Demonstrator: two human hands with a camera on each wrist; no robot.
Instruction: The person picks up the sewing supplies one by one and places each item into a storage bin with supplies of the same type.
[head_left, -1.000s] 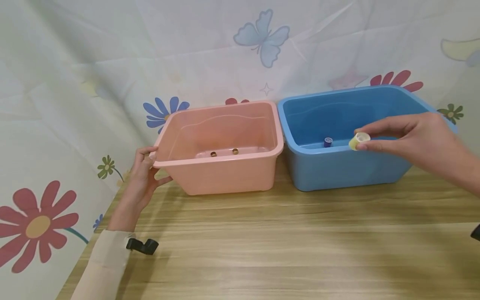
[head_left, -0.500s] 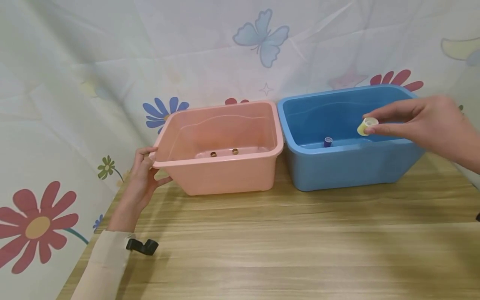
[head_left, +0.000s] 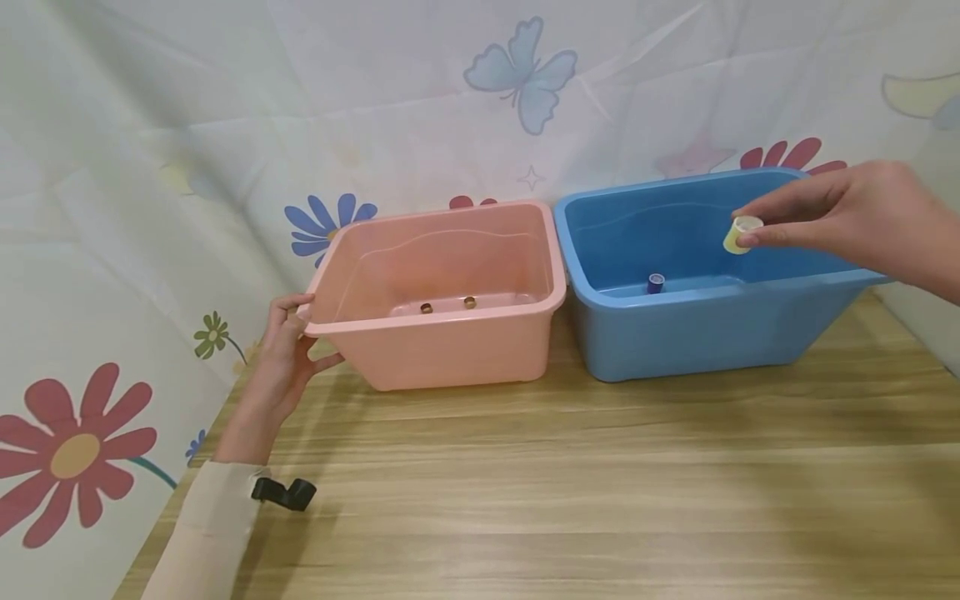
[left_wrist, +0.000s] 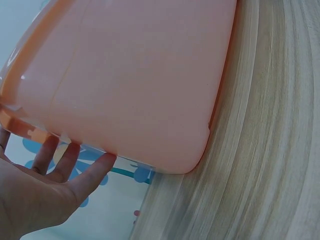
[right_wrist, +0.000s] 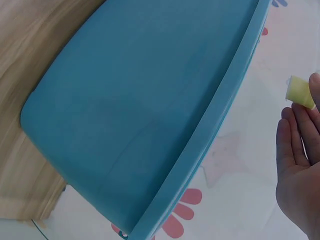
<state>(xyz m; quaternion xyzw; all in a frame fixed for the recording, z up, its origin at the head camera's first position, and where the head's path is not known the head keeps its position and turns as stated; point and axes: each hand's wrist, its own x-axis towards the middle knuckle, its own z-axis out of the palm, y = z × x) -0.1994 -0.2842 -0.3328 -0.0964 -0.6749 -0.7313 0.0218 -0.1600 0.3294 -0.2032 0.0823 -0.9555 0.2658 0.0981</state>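
Note:
My right hand (head_left: pixel 847 217) pinches a small yellow cylinder (head_left: pixel 737 240) with a white, hollow end between thumb and fingers. It holds it over the blue tub (head_left: pixel 697 333), above rim height in the right wrist view. A short purple cylinder (head_left: pixel 656 284) with a pale ring on top stands inside that tub. At the far left, my left hand (head_left: pixel 288 350) holds the end of the pink tub (head_left: pixel 450 354) by its rim. Its fingertips (left_wrist: pixel 107 159) meet the tub's end in the left wrist view. Two small gold-coloured rings (head_left: pixel 470 302) lie on the pink tub's floor.
Both tubs stand side by side, rims close together, at the back of a wood-grain table (head_left: pixel 525 483). A patterned cloth (head_left: pixel 420 100) hangs directly behind them and along the left. A black strap mount (head_left: pixel 285 493) sits on the left wrist.
My right hand has carried the yellow cylinder up and slightly right, from the blue tub's front rim to over its inside. The left hand and both tubs stay put.

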